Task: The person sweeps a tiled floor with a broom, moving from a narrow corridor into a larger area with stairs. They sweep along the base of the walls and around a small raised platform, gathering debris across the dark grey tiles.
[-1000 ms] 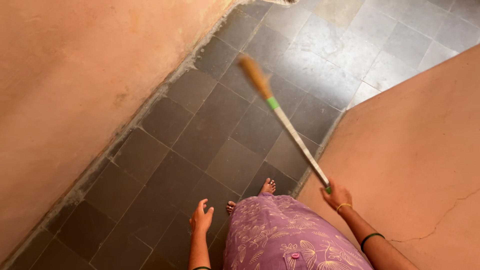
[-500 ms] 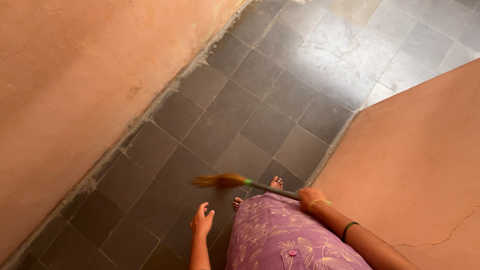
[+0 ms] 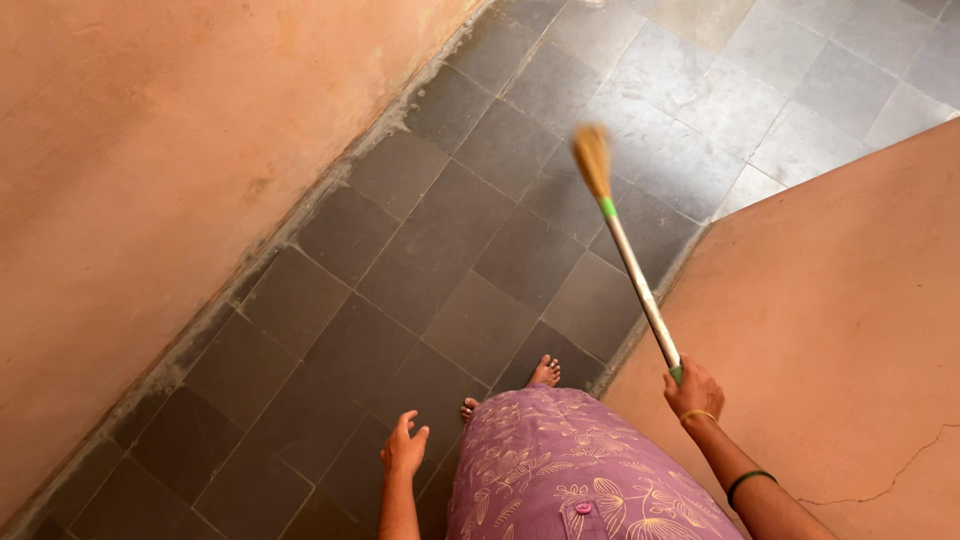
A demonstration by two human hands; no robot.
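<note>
You've got a single view here, worn on your head and tipped steeply down past your purple dress (image 3: 570, 470) to the grey tiled floor (image 3: 440, 250). It faces forward along a narrow passage, the left wall (image 3: 130, 170) and the right wall (image 3: 840, 300) running in close on both sides. Your hands sit near the bottom edge, close to the lens; the far tiles at the top are well off. No second view shares the scene.

Narrow tiled passage between two plastered walls

Dark grey square floor tiles (image 3: 440, 250) run between a peach-orange left wall (image 3: 150, 150) and a cracked right wall (image 3: 850, 330); paler, brighter tiles (image 3: 800, 90) lie ahead.
</note>
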